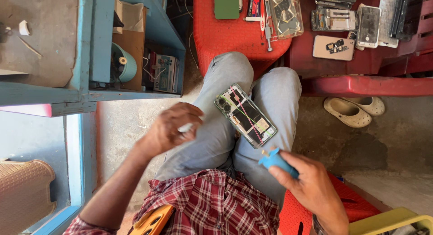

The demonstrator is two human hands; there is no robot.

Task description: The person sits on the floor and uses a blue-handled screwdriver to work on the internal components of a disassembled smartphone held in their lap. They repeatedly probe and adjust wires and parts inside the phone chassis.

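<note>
Your left hand [169, 129] is curling its grip around one small white scrap. One opened phone [245, 115] is lying across your two knees. Your right hand [311, 185] is clamping one blue tool [276, 161]. Two pale clogs [354, 109] are sitting on the floor beside the red table [361, 63].

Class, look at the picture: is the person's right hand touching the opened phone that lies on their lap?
Apart. The head view shows the right hand, gripping a blue tool, with a strip of jeans visible between it and the opened phone.
</note>
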